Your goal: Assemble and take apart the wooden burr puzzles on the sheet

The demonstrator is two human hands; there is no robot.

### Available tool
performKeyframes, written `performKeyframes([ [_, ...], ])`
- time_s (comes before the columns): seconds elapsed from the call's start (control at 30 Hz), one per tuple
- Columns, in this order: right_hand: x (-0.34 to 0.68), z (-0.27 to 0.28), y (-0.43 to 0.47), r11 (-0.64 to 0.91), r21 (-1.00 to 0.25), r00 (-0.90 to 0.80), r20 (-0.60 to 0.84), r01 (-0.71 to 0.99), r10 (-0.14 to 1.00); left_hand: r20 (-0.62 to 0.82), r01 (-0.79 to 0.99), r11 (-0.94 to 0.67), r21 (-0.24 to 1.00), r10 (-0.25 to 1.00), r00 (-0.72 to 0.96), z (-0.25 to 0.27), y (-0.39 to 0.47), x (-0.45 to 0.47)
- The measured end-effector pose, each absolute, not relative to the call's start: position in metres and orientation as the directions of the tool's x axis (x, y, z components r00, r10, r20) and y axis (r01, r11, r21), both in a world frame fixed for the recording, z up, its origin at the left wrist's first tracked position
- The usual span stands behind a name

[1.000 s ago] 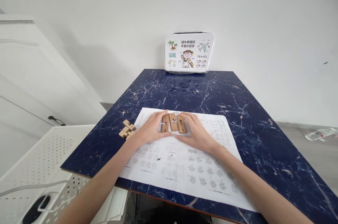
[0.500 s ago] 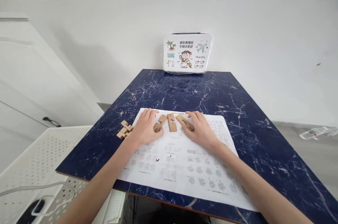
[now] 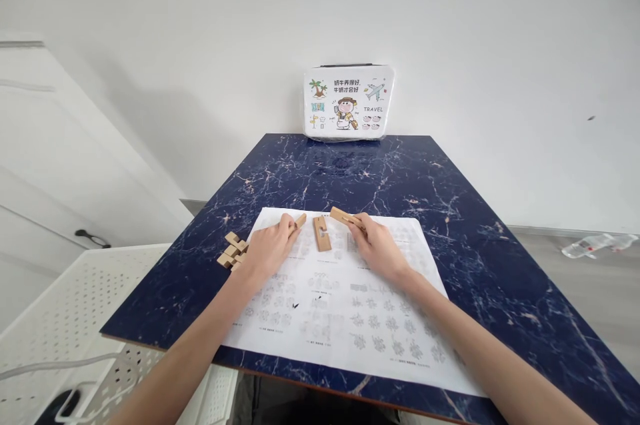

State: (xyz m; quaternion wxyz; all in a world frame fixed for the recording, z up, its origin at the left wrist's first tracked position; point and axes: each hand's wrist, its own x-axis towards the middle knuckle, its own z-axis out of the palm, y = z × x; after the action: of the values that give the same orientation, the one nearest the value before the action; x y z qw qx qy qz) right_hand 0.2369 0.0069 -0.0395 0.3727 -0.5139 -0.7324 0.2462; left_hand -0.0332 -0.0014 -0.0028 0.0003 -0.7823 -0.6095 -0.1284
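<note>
My left hand [image 3: 273,245] is closed on a notched wooden puzzle piece [image 3: 299,222], which is tipped on edge with its far end showing past the fingers. My right hand [image 3: 374,243] grips a second slotted wooden puzzle piece [image 3: 345,217], its far end pointing up and left. Between the hands, a third wooden piece [image 3: 321,235] with a cut-out in its side lies flat on the printed paper sheet [image 3: 340,338]. Left of my left wrist, several interlocked wooden blocks [image 3: 233,251] sit on the table, partly hidden by the hand.
The sheet lies on a dark blue marble-patterned table [image 3: 340,175]. A white case with cartoon prints [image 3: 347,103] stands against the wall at the far edge. A white perforated rack [image 3: 60,318] is at the left; a clear plastic bottle [image 3: 586,246] lies on the floor at right.
Both hands have closed on the outer wooden pieces and turned them up from lying flat. The middle piece stays in place on the sheet. The view has shifted slightly.
</note>
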Motion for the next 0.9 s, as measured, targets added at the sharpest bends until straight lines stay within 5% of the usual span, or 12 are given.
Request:
performKeyframes([
  [0.13, 0.233, -0.032, 0.004, 0.299, -0.891, -0.197, 0.243, 0.342, 0.950, 0.241, 0.838, -0.251, 0.485, 0.959, 0.148, 0.005, -0.005, -0.026],
  [0.23, 0.229, -0.028, 0.001, 0.287, -0.948, -0.240, 0.249, 0.138, 0.938, 0.157, 0.542, -0.266, 0.797, 0.958, 0.241, 0.012, -0.012, -0.015],
  [0.33, 0.224, -0.025, -0.003, 0.246, -0.969, -0.282, 0.234, 0.008, 0.931, 0.059, 0.257, -0.173, 0.951, 0.915, 0.399, 0.015, -0.019, -0.003],
  [0.5, 0.218, -0.024, -0.008, 0.253, -0.967, -0.334, 0.240, -0.005, 0.912, -0.014, 0.159, -0.070, 0.985, 0.879, 0.477, 0.012, -0.024, 0.005],
  [0.9, 0.219, -0.027, -0.014, 0.481, -0.802, -0.284, 0.398, 0.353, 0.872, -0.055, 0.103, 0.001, 0.995, 0.853, 0.519, 0.008, -0.020, -0.001],
])
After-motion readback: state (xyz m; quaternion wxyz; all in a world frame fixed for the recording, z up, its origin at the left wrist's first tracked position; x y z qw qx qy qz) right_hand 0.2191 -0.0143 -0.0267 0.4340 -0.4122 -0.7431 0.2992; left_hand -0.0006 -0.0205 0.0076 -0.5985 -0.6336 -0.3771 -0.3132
